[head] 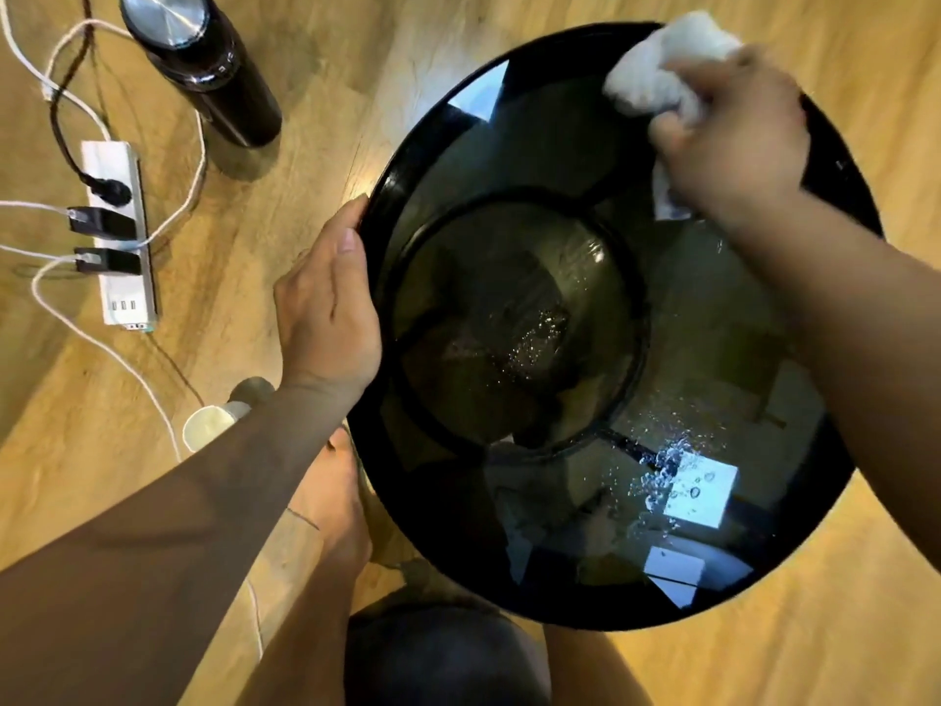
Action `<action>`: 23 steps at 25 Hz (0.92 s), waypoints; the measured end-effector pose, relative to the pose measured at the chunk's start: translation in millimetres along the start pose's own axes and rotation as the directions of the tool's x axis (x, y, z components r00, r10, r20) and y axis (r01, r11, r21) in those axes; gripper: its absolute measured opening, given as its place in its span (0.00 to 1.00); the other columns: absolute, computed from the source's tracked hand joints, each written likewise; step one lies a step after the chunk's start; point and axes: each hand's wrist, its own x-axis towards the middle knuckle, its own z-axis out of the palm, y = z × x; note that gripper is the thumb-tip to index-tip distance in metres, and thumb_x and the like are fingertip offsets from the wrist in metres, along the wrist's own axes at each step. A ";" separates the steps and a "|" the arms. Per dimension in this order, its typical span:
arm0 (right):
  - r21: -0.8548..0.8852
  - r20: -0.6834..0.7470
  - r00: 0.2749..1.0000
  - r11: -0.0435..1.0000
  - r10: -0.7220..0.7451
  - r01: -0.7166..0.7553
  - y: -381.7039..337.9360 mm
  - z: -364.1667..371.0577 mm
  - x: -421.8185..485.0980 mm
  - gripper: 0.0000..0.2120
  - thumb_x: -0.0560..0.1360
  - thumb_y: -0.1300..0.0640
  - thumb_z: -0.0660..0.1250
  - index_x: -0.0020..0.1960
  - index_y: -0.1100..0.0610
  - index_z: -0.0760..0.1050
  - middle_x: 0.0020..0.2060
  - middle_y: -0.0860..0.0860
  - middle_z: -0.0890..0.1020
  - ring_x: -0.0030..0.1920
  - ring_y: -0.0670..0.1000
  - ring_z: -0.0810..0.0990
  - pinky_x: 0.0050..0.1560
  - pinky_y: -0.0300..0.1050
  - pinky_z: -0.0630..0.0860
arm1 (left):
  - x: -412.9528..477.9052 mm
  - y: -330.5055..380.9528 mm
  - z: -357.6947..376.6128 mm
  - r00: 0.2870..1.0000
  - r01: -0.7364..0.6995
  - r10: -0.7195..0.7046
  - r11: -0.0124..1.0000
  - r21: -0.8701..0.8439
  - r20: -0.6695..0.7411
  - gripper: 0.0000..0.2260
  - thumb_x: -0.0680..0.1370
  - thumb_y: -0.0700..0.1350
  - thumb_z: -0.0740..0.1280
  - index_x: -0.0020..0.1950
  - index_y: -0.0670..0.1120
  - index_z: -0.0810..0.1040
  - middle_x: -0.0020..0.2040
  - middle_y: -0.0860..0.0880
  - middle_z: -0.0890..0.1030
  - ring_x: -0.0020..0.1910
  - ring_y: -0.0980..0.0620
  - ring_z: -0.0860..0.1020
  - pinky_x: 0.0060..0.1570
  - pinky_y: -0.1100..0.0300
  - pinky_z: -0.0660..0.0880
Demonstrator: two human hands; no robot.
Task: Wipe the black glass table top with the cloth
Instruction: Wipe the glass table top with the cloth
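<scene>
A power strip [119, 231], a dark bottle [203, 68] and a paper cup [208, 426] stood on the wooden floor [356, 48] left of the round black glass table [534, 145]. Droplets [662, 476] beaded its near side. The left hand [326, 308] gripped its rim; the right hand [738, 140] clutched the crumpled white cloth [662, 63] at its far edge.

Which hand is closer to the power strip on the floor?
Left. The left hand holds the table rim nearest the power strip; the right hand, gripping the cloth, is across the table at its far edge.
</scene>
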 end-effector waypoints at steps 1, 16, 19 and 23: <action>0.025 -0.017 0.992 0.992 0.123 -0.123 5.2 -0.3 6.0 0.24 0.73 0.45 0.59 0.69 0.45 0.72 0.65 0.54 0.75 0.62 0.58 0.75 0.58 0.51 0.73 | 0.5 0.0 0.0 1.000 0.012 -0.012 1.000 -0.002 -0.001 0.22 0.83 0.50 0.48 0.73 0.49 0.72 0.72 0.51 0.74 0.71 0.60 0.67 0.74 0.68 0.58; -0.068 0.053 0.910 0.908 -0.411 0.413 -48.1 4.2 -15.4 0.15 0.74 0.45 0.61 0.56 0.49 0.76 0.57 0.54 0.77 0.56 0.59 0.77 0.40 0.47 0.63 | 3.9 -5.1 0.6 0.997 0.034 -0.032 0.999 0.017 -0.074 0.27 0.79 0.57 0.47 0.65 0.47 0.78 0.58 0.52 0.79 0.57 0.61 0.74 0.61 0.67 0.68; -0.094 -0.015 1.000 0.996 0.002 -0.003 7.6 -2.0 12.4 0.16 0.74 0.48 0.62 0.60 0.51 0.75 0.57 0.56 0.80 0.57 0.61 0.78 0.47 0.49 0.72 | 2.7 -2.1 0.9 0.997 0.027 -0.025 0.999 0.029 -0.068 0.25 0.81 0.52 0.47 0.66 0.45 0.77 0.55 0.52 0.79 0.55 0.59 0.74 0.60 0.61 0.69; -0.073 -0.078 0.994 0.993 0.083 -0.088 -35.3 12.4 -8.0 0.21 0.77 0.42 0.56 0.66 0.49 0.70 0.65 0.58 0.72 0.61 0.62 0.74 0.47 0.48 0.69 | 1.5 1.3 0.6 0.997 0.017 -0.013 0.999 0.049 -0.071 0.22 0.83 0.49 0.48 0.66 0.45 0.77 0.55 0.53 0.77 0.50 0.70 0.71 0.51 0.80 0.63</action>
